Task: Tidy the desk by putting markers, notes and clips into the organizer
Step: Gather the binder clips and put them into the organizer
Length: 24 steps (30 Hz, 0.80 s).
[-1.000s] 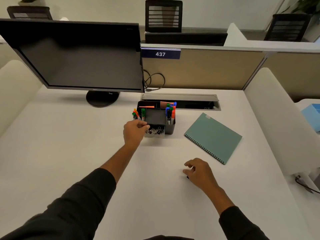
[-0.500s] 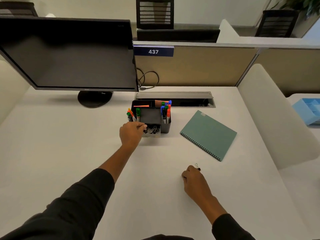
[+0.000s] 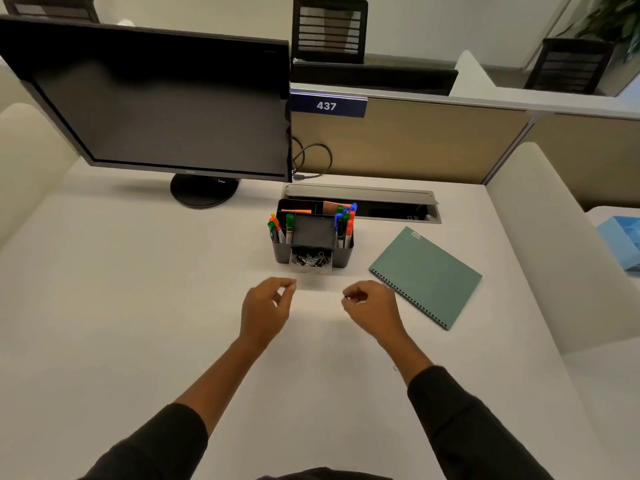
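Nearest, both dark sleeves reach forward over the bare white counter (image 3: 121, 306). The left hand (image 3: 265, 308) hovers with thumb and forefinger curled close, tips nearly meeting, nothing seen between them. The right hand (image 3: 372, 306) is loosely curled; whether its fingers pinch a clip I cannot tell. Just beyond stands the black organizer (image 3: 313, 237), its small drawer (image 3: 311, 261) open and full of binder clips, markers (image 3: 289, 225) upright either side, orange notes (image 3: 296, 211) behind. A teal notebook (image 3: 427, 275) lies right; a monitor (image 3: 156, 105) stands behind.

White "437" on the blue plate (image 3: 328, 105); the monitor (image 3: 162, 109) logo is perhaps unreadable.
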### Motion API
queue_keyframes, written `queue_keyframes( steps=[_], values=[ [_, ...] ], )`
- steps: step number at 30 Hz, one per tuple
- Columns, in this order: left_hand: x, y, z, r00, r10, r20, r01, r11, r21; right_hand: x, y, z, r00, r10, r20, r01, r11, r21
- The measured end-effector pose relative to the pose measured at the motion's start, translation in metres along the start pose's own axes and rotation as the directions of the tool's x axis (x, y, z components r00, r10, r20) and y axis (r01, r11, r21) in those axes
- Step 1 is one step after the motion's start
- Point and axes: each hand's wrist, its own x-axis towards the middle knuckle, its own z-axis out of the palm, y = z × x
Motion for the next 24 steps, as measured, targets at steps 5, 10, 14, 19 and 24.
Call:
queue_keyframes(
  steps=[5,10,14,19,24],
  values=[
    [-0.049,-0.009,-0.014,0.998,-0.053,0.045,0.053,0.999,-0.004,0.036,-0.048,0.008,0.999,-0.014,-0.031,0.019,0.985,0.17],
    [-0.087,-0.014,-0.025,0.992,-0.106,0.066,0.106,0.994,0.008,0.063,-0.063,0.029,0.998,-0.02,-0.063,0.031,0.983,0.181],
    [-0.113,-0.016,-0.028,0.99,-0.087,0.114,0.084,0.996,0.033,0.075,-0.063,0.044,0.997,-0.001,-0.081,0.012,0.99,0.14],
    [-0.136,-0.021,-0.028,0.98,-0.102,0.169,0.092,0.994,0.067,0.08,-0.062,0.054,0.997,-0.042,-0.06,0.042,0.999,-0.001],
    [-0.143,-0.018,-0.021,0.97,-0.089,0.228,0.076,0.995,0.068,0.085,-0.058,0.055,0.998,-0.061,-0.033,0.058,0.995,-0.078]
  ],
)
